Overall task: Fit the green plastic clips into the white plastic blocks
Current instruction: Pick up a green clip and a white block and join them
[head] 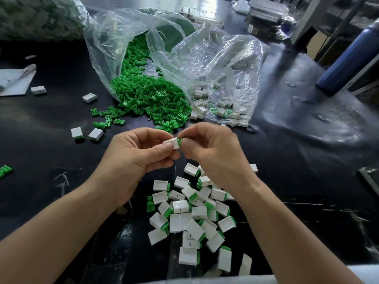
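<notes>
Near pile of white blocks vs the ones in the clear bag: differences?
The near pile carries fitted green clips; the bag blocks show open, empty hollows. The near pile lies on bare table; the bag blocks sit in clear plastic. Both are the same white blocks.

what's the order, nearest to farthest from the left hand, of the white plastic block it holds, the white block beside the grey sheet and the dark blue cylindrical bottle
1. White plastic block: pinched in the left hand itself, centre.
2. White block beside the grey sheet: far left.
3. Dark blue cylindrical bottle: far right, at the back.
</notes>
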### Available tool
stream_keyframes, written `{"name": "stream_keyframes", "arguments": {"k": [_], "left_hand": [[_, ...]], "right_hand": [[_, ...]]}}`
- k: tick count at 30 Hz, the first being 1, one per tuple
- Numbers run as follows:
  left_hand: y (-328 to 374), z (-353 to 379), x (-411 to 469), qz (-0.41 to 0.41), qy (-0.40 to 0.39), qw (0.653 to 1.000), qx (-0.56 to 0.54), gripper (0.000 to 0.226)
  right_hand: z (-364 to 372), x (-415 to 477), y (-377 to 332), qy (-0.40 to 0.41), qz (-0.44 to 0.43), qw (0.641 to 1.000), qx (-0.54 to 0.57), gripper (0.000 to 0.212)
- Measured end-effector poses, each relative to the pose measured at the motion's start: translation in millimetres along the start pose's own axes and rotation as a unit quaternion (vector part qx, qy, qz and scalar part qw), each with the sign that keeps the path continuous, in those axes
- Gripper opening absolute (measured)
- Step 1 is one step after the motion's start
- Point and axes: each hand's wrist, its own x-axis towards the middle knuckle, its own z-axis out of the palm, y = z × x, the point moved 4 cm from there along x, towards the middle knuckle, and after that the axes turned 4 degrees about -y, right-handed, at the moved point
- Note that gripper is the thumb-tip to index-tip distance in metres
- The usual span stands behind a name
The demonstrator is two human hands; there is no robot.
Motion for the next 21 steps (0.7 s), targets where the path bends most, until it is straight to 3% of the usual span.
{"name": "stream_keyframes", "arguments": {"k": [7,13,21], "left_hand": [[-2,1,-1,-0.011,-0.013,0.999,0.046,0.024],[-3,3,-2,-0.016,-0.014,0.998,0.056,0.024],[2,5,-5,-0.029,-0.041,0.996,0.078,0.021]], "right_hand": [[-1,1,3,-0.043,0.018,0.999,0.007,0.013],[2,1,2,-0.094,0.032,0.983,-0.155,0.022],[4,-5,-11,-0.107,-0.03,0.974,-0.196,0.023]]}}
